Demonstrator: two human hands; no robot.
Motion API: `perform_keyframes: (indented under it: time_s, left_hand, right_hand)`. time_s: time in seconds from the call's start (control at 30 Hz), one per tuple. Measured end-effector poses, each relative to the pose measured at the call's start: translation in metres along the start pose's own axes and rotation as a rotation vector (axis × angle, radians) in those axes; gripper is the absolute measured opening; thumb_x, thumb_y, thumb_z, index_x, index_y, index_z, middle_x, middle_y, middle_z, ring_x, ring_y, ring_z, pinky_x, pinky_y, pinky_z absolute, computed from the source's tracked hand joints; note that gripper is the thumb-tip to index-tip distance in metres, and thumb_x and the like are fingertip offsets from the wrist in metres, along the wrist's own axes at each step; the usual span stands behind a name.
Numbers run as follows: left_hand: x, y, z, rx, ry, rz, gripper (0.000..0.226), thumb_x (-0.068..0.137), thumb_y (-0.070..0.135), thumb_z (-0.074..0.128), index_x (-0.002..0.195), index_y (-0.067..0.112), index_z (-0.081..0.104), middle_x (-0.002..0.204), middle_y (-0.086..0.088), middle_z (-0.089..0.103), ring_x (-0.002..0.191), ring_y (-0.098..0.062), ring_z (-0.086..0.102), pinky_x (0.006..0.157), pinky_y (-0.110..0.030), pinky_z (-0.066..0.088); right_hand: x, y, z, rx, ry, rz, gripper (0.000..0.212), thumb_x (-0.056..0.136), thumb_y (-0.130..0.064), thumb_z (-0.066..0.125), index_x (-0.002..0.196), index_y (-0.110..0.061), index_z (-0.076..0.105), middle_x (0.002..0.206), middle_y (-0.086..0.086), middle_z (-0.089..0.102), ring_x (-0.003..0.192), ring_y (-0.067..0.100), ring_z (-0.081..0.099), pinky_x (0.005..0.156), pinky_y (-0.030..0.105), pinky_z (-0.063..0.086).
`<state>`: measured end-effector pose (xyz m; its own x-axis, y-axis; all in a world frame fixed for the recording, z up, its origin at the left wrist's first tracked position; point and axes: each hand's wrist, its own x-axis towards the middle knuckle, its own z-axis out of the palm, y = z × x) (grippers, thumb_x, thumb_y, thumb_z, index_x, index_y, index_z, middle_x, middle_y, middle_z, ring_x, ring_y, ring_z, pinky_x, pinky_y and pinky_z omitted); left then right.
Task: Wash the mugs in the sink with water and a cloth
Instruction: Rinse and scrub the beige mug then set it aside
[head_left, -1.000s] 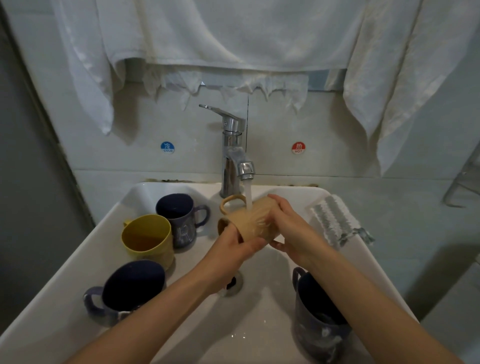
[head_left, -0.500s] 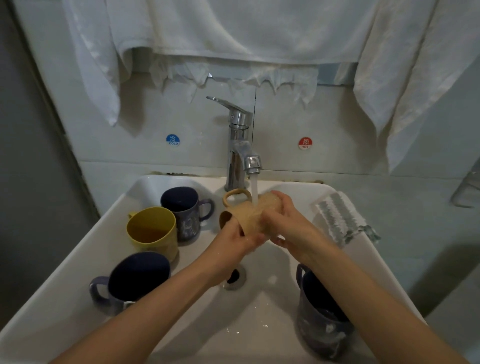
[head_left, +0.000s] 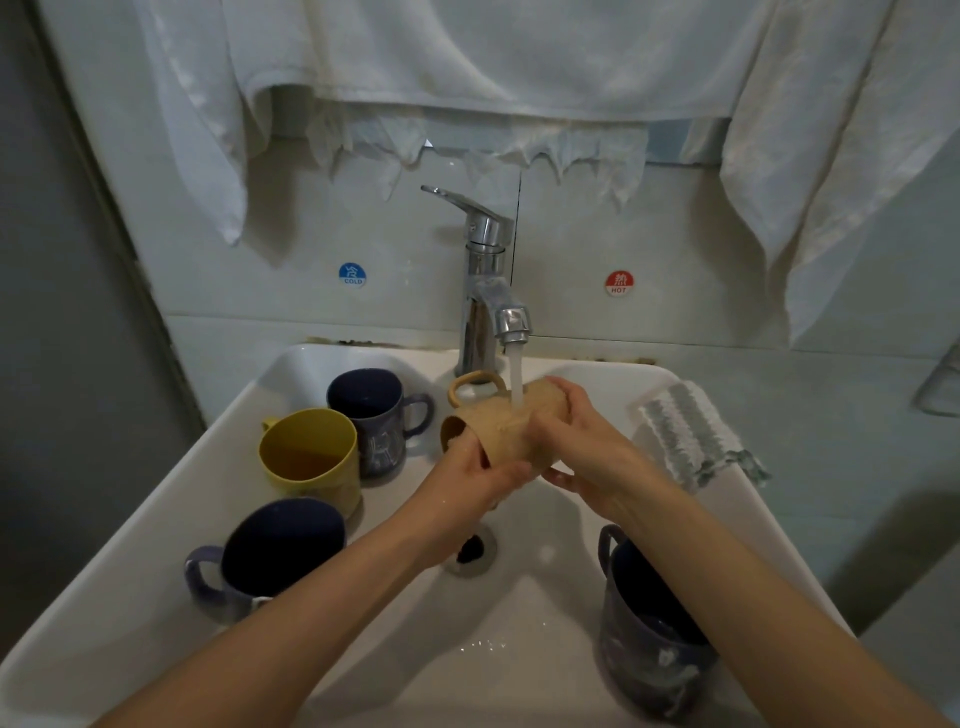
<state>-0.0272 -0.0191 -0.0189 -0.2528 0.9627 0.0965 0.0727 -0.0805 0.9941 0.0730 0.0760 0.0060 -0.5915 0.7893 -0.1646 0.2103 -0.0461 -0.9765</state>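
Still rinsing. Left of hands: navy mug (head_left: 275, 556) nearest viewer, yellow mug (head_left: 311, 452), second navy mug (head_left: 374, 415), all upright in sink (head_left: 156, 519), unmoved since a second ago. Left hand (head_left: 470, 478) curled under tan mug (head_left: 506, 431) near its mouth; mug on side, handle up, under faucet (head_left: 491, 291) stream. Right hand (head_left: 582, 441) wraps base end, slid further over wall than before; probably bare-hand rubbing. Right of hands: striped cloth (head_left: 685, 431) on rim, unused; third navy mug (head_left: 649, 623) below right forearm. One mug mid-rinse, four waiting.
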Motion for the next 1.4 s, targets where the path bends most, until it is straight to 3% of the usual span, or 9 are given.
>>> perform_keyframes:
  time_s: [0.1,0.3,0.4,0.6,0.77,0.93,1.13,1.27,1.4]
  left_hand:
    - [0.000,0.000,0.001,-0.013,-0.002,0.004,0.038,0.088,0.006,0.058,0.107,0.037,0.046,0.113,0.002,0.058,0.106,-0.014,0.057,0.089,-0.026,0.049]
    - [-0.001,0.003,0.001,-0.021,0.002,-0.002,0.041,0.088,0.006,0.057,0.111,0.037,0.043,0.113,0.007,0.055,0.107,-0.012,0.055,0.087,-0.023,0.048]
    - [-0.002,0.004,0.002,-0.007,-0.018,0.000,0.044,0.088,0.005,0.057,0.122,0.028,0.041,0.112,0.010,0.055,0.106,-0.008,0.055,0.087,-0.021,0.047]
    - [-0.001,0.003,0.002,0.006,0.009,-0.010,0.045,0.088,0.006,0.058,0.119,0.032,0.039,0.116,0.006,0.054,0.109,-0.013,0.054,0.089,-0.025,0.048]
    - [-0.004,0.003,0.003,0.077,-0.031,-0.001,0.042,0.089,0.009,0.057,0.117,0.033,0.037,0.109,0.012,0.053,0.097,-0.002,0.055,0.073,-0.013,0.049]
    - [-0.003,0.003,0.001,0.048,-0.015,-0.028,0.051,0.088,0.009,0.059,0.132,0.025,0.038,0.124,0.000,0.054,0.111,-0.014,0.055,0.096,-0.033,0.048]
    - [-0.004,0.003,0.001,0.048,-0.042,0.021,0.044,0.089,0.006,0.057,0.113,0.038,0.038,0.112,0.014,0.053,0.101,-0.003,0.055,0.081,-0.017,0.051]
    - [-0.003,0.002,0.000,0.003,-0.016,-0.001,0.049,0.087,0.005,0.058,0.126,0.029,0.040,0.122,0.003,0.054,0.108,-0.010,0.056,0.089,-0.026,0.051]
    - [-0.004,0.002,0.002,0.038,-0.034,-0.011,0.048,0.088,0.006,0.058,0.127,0.027,0.038,0.114,0.011,0.053,0.104,-0.006,0.055,0.080,-0.016,0.051]
  right_hand:
    - [0.000,-0.001,-0.002,0.075,0.029,0.004,0.035,0.099,-0.026,0.038,0.133,-0.034,0.037,0.118,0.001,0.048,0.105,0.017,0.049,0.083,0.035,0.049]
    - [-0.002,0.000,-0.006,0.036,0.071,-0.047,0.028,0.101,-0.027,0.035,0.127,-0.032,0.043,0.112,-0.004,0.048,0.106,0.015,0.047,0.081,0.035,0.053]
    - [-0.003,0.001,-0.008,0.041,0.086,-0.063,0.027,0.101,-0.025,0.036,0.125,-0.031,0.045,0.103,-0.009,0.048,0.098,0.011,0.048,0.078,0.034,0.052]
    - [-0.006,0.000,-0.009,0.060,0.011,-0.044,0.040,0.096,-0.014,0.044,0.129,-0.036,0.041,0.107,-0.008,0.043,0.103,0.016,0.047,0.087,0.037,0.052]
    - [-0.006,-0.002,-0.011,0.074,0.060,-0.046,0.025,0.100,-0.023,0.038,0.123,-0.029,0.045,0.102,-0.008,0.048,0.093,0.010,0.048,0.079,0.036,0.052]
    - [-0.007,0.000,-0.012,0.038,0.016,-0.057,0.036,0.097,-0.014,0.045,0.129,-0.031,0.041,0.104,-0.010,0.044,0.093,0.011,0.047,0.077,0.031,0.053]
    - [-0.006,-0.001,-0.014,0.053,0.056,-0.051,0.026,0.100,-0.024,0.040,0.125,-0.028,0.044,0.108,-0.006,0.047,0.096,0.011,0.048,0.079,0.037,0.053]
    - [-0.009,0.000,-0.014,0.033,0.023,-0.075,0.035,0.096,-0.011,0.045,0.126,-0.030,0.042,0.102,-0.014,0.043,0.091,0.010,0.046,0.071,0.027,0.052]
    - [-0.008,-0.001,-0.015,0.051,0.042,-0.058,0.028,0.099,-0.019,0.041,0.125,-0.028,0.043,0.108,-0.008,0.045,0.095,0.010,0.046,0.079,0.035,0.052]
